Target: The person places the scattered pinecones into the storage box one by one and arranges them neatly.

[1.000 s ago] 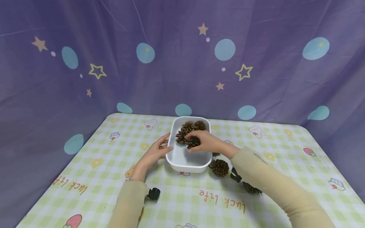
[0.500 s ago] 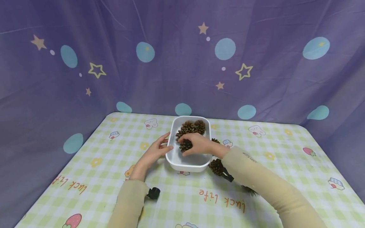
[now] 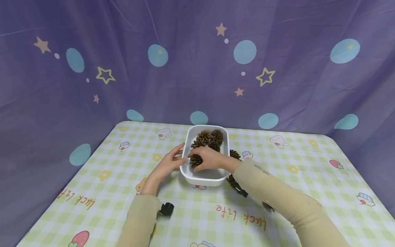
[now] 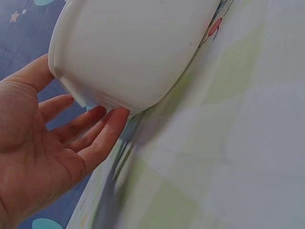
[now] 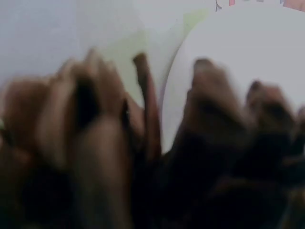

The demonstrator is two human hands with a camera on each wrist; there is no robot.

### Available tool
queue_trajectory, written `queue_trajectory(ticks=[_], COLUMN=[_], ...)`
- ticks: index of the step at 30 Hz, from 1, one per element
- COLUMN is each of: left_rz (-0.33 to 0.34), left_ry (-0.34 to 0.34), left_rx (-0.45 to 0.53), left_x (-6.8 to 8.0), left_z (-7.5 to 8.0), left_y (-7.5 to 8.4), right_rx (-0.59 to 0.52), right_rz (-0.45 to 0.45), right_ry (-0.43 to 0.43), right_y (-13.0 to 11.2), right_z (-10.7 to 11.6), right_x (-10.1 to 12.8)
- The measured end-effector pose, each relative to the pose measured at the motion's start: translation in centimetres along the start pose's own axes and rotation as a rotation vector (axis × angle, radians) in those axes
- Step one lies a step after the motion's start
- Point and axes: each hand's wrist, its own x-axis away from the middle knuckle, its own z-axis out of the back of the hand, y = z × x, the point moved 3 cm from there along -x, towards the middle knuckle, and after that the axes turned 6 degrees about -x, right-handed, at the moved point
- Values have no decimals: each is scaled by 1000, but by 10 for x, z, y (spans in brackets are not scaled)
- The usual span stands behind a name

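1. Head view. White tray (image 3: 206, 178) rests on the checked tablecloth (image 3: 277, 161) near the middle of the table. Left hand (image 3: 165, 166) lies against the tray's left wall with straight fingers, the thumb near the rim. Right hand (image 3: 209, 158) reaches into the tray, its fingers curled round a pine cone (image 3: 195, 160) at the left inner side. More pine cones (image 3: 210, 138) fill the far end of the tray. Loose cones (image 3: 233, 154) lie on the cloth just beside the right wall, partly hidden by the right sleeve (image 3: 277, 195). A purple backdrop with stars (image 3: 92, 51) hangs behind the table.

2. Left wrist view. Left hand (image 4: 43, 143) shows an open palm; straight fingertips (image 4: 116, 117) touch the tray's rounded outer wall (image 4: 133, 47) low down, and the thumb rests higher on the same wall. The tray sits on the tablecloth (image 4: 228, 157).

3. Right wrist view. Heavily blurred. Brown cone scales (image 5: 214, 152) fill the foreground close to the lens, with the white tray (image 5: 257, 52) behind them. The fingers cannot be told here.
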Motion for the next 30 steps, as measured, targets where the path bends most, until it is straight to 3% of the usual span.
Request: queue_trajectory(ticks=[15, 30], left_rz=[-28, -11], left_ry=[-20, -10], left_rx=[-19, -24], left_x=[2, 0], left_z=[0, 0], left_y=[1, 0], right_rx=[45, 16], right_rz=[24, -22], right_ry=[7, 5], right_y=[3, 3], right_z=[-10, -8], right_x=[-8, 6])
